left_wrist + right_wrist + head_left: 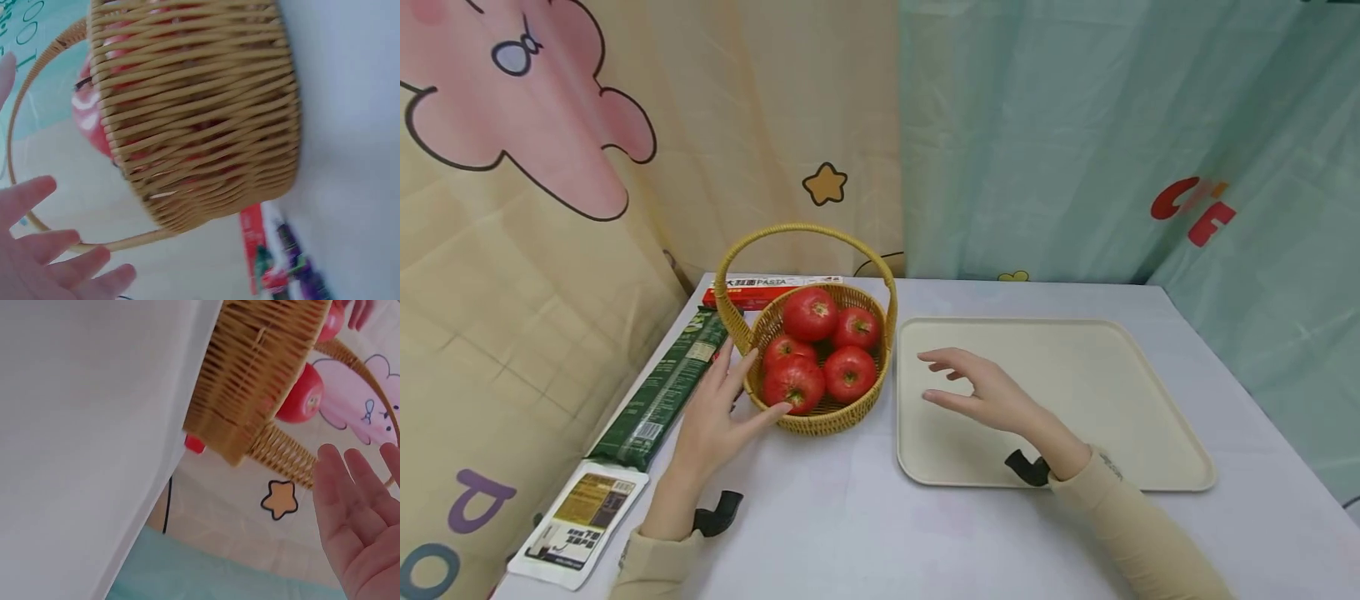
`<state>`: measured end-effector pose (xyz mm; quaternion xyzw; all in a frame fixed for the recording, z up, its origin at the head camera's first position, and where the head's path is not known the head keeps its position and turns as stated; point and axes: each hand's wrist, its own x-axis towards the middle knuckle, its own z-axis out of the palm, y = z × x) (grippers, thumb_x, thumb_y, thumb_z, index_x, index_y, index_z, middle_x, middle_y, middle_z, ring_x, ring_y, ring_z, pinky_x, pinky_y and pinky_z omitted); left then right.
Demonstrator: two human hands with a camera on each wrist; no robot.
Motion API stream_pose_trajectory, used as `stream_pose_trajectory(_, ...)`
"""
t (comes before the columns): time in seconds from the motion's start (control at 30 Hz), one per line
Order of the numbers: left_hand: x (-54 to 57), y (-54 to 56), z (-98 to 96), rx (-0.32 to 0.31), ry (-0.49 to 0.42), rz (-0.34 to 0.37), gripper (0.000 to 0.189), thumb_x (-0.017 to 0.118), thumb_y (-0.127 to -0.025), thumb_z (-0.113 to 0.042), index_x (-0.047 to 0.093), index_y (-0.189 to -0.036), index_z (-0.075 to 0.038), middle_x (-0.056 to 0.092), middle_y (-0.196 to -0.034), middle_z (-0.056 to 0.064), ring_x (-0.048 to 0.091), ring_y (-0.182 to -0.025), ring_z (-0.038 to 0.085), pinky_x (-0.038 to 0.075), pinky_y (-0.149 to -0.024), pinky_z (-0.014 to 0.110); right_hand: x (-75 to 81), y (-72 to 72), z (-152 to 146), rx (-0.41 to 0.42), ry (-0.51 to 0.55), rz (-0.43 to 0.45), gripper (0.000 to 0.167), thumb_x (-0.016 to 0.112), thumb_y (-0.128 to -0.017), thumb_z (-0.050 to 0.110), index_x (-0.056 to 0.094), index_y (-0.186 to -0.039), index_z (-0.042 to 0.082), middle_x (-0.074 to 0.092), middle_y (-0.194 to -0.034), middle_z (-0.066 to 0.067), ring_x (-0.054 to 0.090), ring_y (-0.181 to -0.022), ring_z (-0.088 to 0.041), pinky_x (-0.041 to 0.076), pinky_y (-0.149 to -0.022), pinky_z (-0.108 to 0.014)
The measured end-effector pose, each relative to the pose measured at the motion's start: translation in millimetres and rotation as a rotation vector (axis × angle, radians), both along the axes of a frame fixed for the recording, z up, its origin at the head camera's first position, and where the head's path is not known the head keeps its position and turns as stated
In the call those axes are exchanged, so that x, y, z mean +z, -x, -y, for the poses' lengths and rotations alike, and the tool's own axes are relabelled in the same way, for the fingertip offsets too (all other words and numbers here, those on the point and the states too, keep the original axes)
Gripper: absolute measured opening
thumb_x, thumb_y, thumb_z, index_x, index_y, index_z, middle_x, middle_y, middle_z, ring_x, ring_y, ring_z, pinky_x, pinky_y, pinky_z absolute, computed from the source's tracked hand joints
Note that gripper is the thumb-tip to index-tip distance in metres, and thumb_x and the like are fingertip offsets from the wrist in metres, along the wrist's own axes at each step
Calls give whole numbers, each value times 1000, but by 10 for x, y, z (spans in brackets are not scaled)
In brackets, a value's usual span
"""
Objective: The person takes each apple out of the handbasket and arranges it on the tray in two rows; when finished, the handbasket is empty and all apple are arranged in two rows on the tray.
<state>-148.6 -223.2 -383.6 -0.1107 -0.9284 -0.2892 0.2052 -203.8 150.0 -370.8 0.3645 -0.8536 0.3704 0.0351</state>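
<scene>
A woven basket (pixel 823 423) with a tall arched handle (pixel 805 227) stands on the table and holds several red apples (pixel 811 314). My left hand (pixel 709 429) is beside the basket's left side, fingers spread, thumb close to the front rim. In the left wrist view those fingers (pixel 94 265) show apart from the wicker wall, with nothing held. To the basket's right, my right hand (pixel 988 393) hovers over the left part of a cream tray (pixel 1075 367), thumb and fingers parted. The right wrist view shows its palm (pixel 369 544) bare and the basket beyond.
Left of the basket lie a long green packet (pixel 658 400) and, nearer, a white pouch (pixel 578 525) with a brown label. Behind the basket is a red and white pasta box (pixel 752 293). A printed curtain (pixel 775 125) hangs behind the white tablecloth (pixel 850 533).
</scene>
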Motion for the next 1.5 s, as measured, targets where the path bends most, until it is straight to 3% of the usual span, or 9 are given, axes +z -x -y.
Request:
stream_pose_trajectory(0.23, -206, -11, -51, -2, -497, 116, 59, 71, -85, -22, 47, -136, -5, 15, -155, 6, 21, -139, 31, 33, -104, 52, 105, 155, 619, 199, 120, 56, 53, 70, -86, 28, 50, -133, 14, 57, -124, -7, 55, -110, -26, 51, -89, -36)
stream_pose_trajectory(0.33, -235, -18, -73, -2, -678, 139, 47, 63, -91, -15, 49, -133, 1, 20, -154, 7, 23, -139, 25, 35, -105, 28, 133, 208, 853, 246, 115, 64, 55, 71, -84, 29, 50, -133, 16, 55, -127, -6, 52, -114, -24, 49, -93, -39)
stream_pose_trajectory(0.4, -247, -19, -78, 8, -731, 152, 42, 58, -94, -15, 50, -130, 3, 23, -153, 8, 22, -139, 23, 35, -101, 16, 145, 243, 997, 276, 95, 61, 56, 72, -83, 29, 50, -133, 15, 53, -130, -4, 51, -115, -22, 48, -94, -39)
stream_pose_trajectory(0.5, -267, -8, -71, 23, -757, 181, 39, 55, -96, -19, 51, -130, 2, 24, -152, 8, 19, -140, 19, 34, -101, 13, 137, 301, 1193, 320, 38, 46, 59, 74, -82, 28, 49, -134, 14, 51, -132, 0, 47, -119, -15, 46, -98, -35)
stream_pose_trajectory(0.67, -342, 36, -53, 16, -754, 192, 38, 55, -96, -15, 51, -129, 4, 23, -152, 12, 17, -141, 21, 32, -108, 31, 74, 371, 1433, 337, -94, 37, 63, 76, -80, 26, 47, -136, 20, 46, -136, 3, 38, -126, -9, 42, -101, -32)
stream_pose_trajectory(0.9, -408, 50, -40, 2, -805, 183, 39, 57, -94, -7, 48, -128, 10, 23, -151, 16, 20, -139, 27, 38, -93, 6, 10, 423, 1616, 317, -191, 70, 68, 77, -79, 23, 45, -139, 28, 40, -141, 4, 32, -131, -12, 43, -101, -36)
stream_pose_trajectory(1.1, -423, 61, -47, 21, -823, 182, 39, 57, -94, -7, 48, -127, 11, 25, -151, 16, 22, -139, 29, 38, -93, 8, -4, 458, 1698, 300, -259, 72, 72, 78, -77, 22, 44, -139, 30, 34, -145, 6, 31, -131, -12, 46, -96, -34)
stream_pose_trajectory(1.33, -425, 61, -52, 34, -825, 180, 39, 57, -94, -7, 49, -127, 10, 25, -151, 16, 23, -138, 29, 39, -92, 8, -55, 490, 1787, 297, -356, -31, 79, 80, -74, 25, 39, -141, 29, 34, -145, 3, 33, -131, -15, 47, -95, -33)
stream_pose_trajectory(1.5, -434, 57, -54, 44, -819, 187, 39, 57, -94, -8, 50, -128, 9, 25, -151, 15, 23, -138, 28, 38, -92, 7, -71, 498, 1785, 242, -315, -45, 75, 83, -69, 31, 44, -134, 28, 41, -136, 2, 37, -125, -14, 48, -94, -36)
